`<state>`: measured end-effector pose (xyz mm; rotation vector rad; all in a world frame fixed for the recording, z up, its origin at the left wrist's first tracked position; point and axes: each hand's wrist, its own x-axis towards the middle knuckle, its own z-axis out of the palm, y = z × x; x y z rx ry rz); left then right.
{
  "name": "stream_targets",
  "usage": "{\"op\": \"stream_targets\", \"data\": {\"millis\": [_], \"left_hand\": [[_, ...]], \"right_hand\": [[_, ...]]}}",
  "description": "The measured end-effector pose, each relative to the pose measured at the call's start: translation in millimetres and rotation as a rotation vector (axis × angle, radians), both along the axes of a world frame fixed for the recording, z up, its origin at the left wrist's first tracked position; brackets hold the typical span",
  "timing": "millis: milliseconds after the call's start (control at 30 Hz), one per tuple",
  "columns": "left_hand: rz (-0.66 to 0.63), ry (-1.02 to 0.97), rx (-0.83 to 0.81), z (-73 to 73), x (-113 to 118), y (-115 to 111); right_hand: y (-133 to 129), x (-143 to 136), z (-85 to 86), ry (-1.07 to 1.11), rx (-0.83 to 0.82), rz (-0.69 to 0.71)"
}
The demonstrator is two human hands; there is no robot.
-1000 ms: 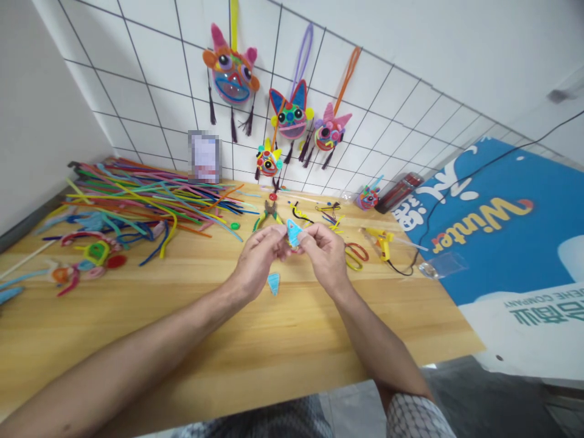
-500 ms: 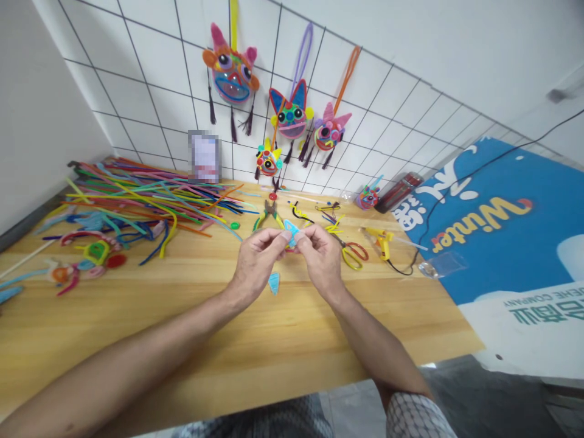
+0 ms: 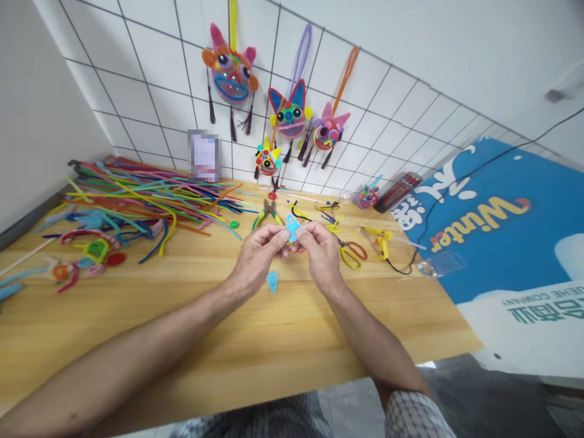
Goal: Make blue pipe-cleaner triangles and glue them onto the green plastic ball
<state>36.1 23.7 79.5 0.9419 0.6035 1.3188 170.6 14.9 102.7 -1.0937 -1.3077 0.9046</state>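
Pale wood-grained table [image 3: 219, 359], lit evenly; places below taken from the pliers [image 3: 270, 213], green and yellow handles, lying toward its back edge. Behind the pliers, a white wall [image 3: 157, 67] ruled with dark grid lines, hung with bright face ornaments [image 3: 232, 73] trailing dark tassels. Left of the pliers, a heap of coloured fuzzy stems [image 3: 137, 188]. Right of them, scissors [image 3: 354, 253] with red and yellow handles, then a yellow glue gun [image 3: 382, 242]; farther right, past the table's edge, a blue board [image 3: 538, 176] lettered "Winter".

Blue pointed piece [image 3: 292, 227], open slot near its tip: held up just to the near right of the pliers. Left hand [image 3: 258, 254] and right hand [image 3: 323, 252] each pinch it, thumb against fingers, nearly closed. A second blue piece [image 3: 272, 281] lies flat, nearer the wearer than the pliers.

Hard to read: something reddish shows beneath the fingertips, shape unclear. Scissor blades partly behind the right hand. Card [image 3: 204, 157] standing left of and beyond the pliers is pixelated, unreadable. Right sleeve [image 3: 415, 417] cut by the lower frame edge; topmost ornament's yellow loop cut above.
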Motion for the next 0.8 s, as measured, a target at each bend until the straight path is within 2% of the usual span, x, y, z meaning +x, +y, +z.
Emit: {"op": "stream_targets", "data": {"millis": [133, 267, 433, 633, 700, 800], "left_hand": [[-0.018, 0.004, 0.006, 2.4, -2, 1], [0.028, 0.055, 0.058, 4.6, -3, 2], [0.11, 0.248, 0.11, 6.6, -8, 5], [0.156, 0.478, 0.317, 6.0, -11, 5], [0.173, 0.501, 0.351, 6.1, -12, 6], [0.129, 0.447, 0.327, 6.4, -13, 6]], "right_hand": [[0, -1, -1.5, 0.034, 0.014, 0.01], [-2, -4, -4.0, 0.02, 0.032, 0.021], [0, -3, -6.1, -0.003, 0.03, 0.043], [6, 2, -8.9, -0.042, 0.078, 0.031], [7, 2, -10.1, -0.02, 0.088, 0.039], [5, -2, -9.5, 0.011, 0.113, 0.016]]}}
